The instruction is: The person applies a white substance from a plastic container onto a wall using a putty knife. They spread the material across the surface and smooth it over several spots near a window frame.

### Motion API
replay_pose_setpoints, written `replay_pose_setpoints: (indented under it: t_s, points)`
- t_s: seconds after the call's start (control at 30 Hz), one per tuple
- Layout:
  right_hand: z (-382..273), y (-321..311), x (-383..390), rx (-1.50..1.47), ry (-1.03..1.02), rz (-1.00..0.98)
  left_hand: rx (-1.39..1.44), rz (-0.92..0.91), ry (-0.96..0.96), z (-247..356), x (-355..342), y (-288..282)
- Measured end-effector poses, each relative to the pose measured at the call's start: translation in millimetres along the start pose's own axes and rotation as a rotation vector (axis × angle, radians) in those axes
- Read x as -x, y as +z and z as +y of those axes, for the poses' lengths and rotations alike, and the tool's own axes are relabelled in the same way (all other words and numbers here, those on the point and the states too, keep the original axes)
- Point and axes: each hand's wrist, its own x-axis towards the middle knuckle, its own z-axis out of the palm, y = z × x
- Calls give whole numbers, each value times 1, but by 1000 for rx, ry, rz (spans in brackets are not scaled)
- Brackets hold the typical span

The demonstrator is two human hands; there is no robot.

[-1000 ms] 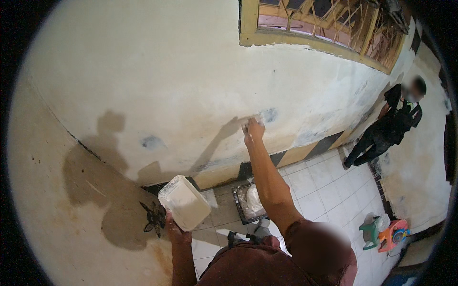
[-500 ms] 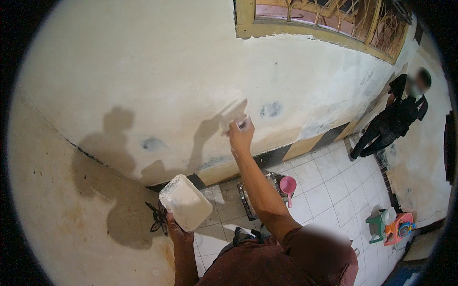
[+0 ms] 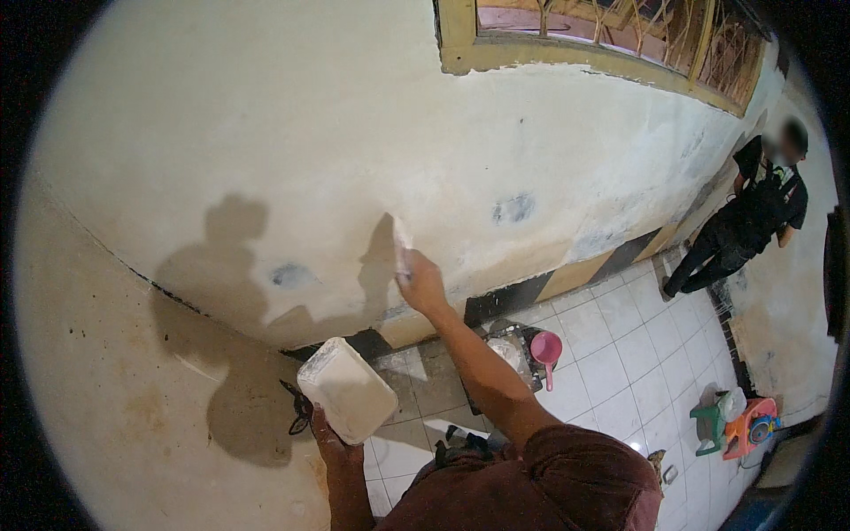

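Note:
My right hand (image 3: pixel 421 285) is closed around a pale, flat putty scraper (image 3: pixel 401 241), blurred and seen nearly edge-on. The blade is at the cream wall (image 3: pixel 292 115); whether it touches cannot be told. Lower left, my left hand (image 3: pixel 336 440) grips the bottom of a whitish rectangular tub (image 3: pixel 320 365), tilted so that its open side shows. Pale putty-like paste (image 3: pixel 352 391) coats the inside. Dark grey patches mark the wall, one (image 3: pixel 513 208) right of the scraper and another (image 3: pixel 289 275) left of it.
On the tiled floor (image 3: pixel 611 367), a pink dipper (image 3: pixel 546 347) lies beside a dark, paste-smeared board, partly behind my right arm. A person in black (image 3: pixel 739 217) stands at the far right. Green (image 3: pixel 706 429) and orange (image 3: pixel 742 429) plastic stools stand lower right. A barred window (image 3: pixel 602 53) is above.
My right hand has moved left and down along the wall, and the scraper has turned from showing its flat face to nearly edge-on. The left hand keeps holding the tub.

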Motion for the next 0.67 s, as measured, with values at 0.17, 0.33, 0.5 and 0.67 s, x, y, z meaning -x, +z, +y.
replay_pose_setpoints:
  t_s: [0.17, 0.33, 0.5, 0.67]
  points:
    - [47, -49, -1, -384, 556, 387, -27, -48, 15, -4, 0, 2]
    - [66, -58, -64, -935, 642, 634, 37, -41, -16, -6, 0, 3]
    - [-88, -7, -140, -167, 261, 365, -3, -44, -2, -4, -2, -15]
    - [-154, -2, -89, -287, 132, 75, -17, -51, 29, -4, 0, -5]
